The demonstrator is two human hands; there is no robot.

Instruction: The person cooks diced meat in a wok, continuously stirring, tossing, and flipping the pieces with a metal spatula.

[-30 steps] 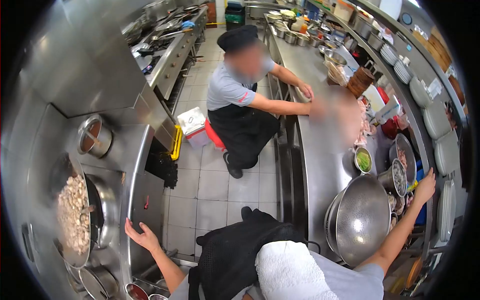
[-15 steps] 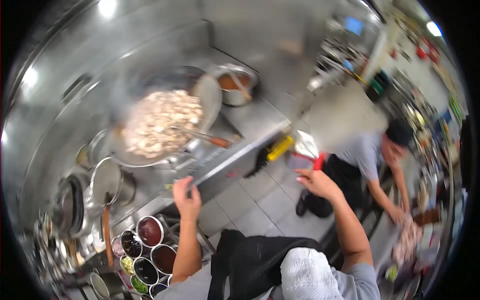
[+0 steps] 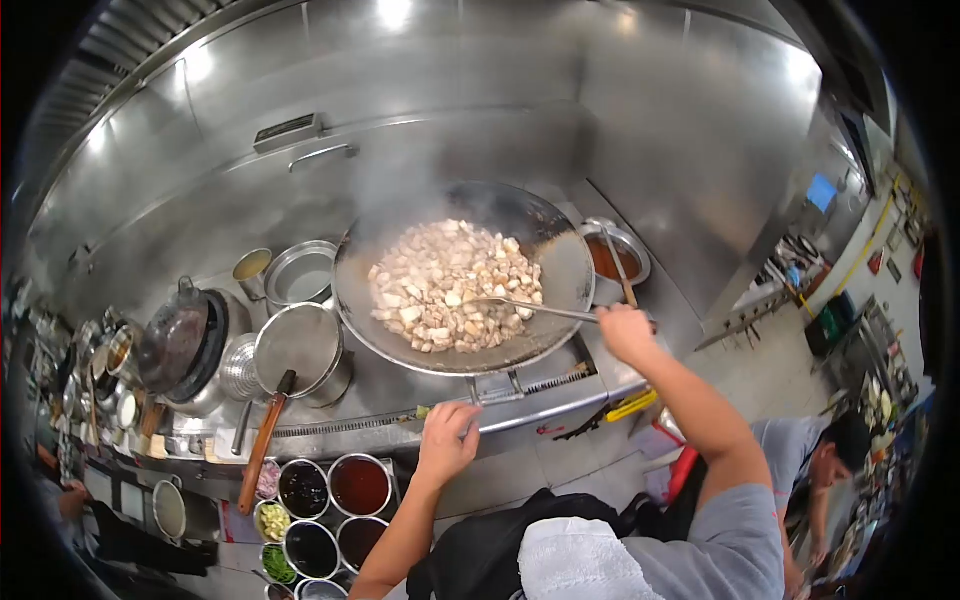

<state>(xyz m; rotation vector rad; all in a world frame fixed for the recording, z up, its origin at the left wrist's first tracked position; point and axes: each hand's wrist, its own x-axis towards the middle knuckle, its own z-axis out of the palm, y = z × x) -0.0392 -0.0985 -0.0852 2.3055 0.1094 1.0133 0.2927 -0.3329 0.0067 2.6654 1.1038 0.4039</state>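
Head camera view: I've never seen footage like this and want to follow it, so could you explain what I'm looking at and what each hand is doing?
There is no machine here, just a person with bare hands. Every picture comes from one camera worn on the head, looking forward and down, so the arms reach in from the bottom.

On the metal range sits a large wok holding pale, chopped pieces, with steam above. The right hand holds a long-handled metal utensil, its far end among the pieces. The left hand is at the range's front edge; whether it grips the small metal piece there, I can't tell.

Right of the wok, a pot holds reddish-brown liquid. At far right, another person is partly visible.
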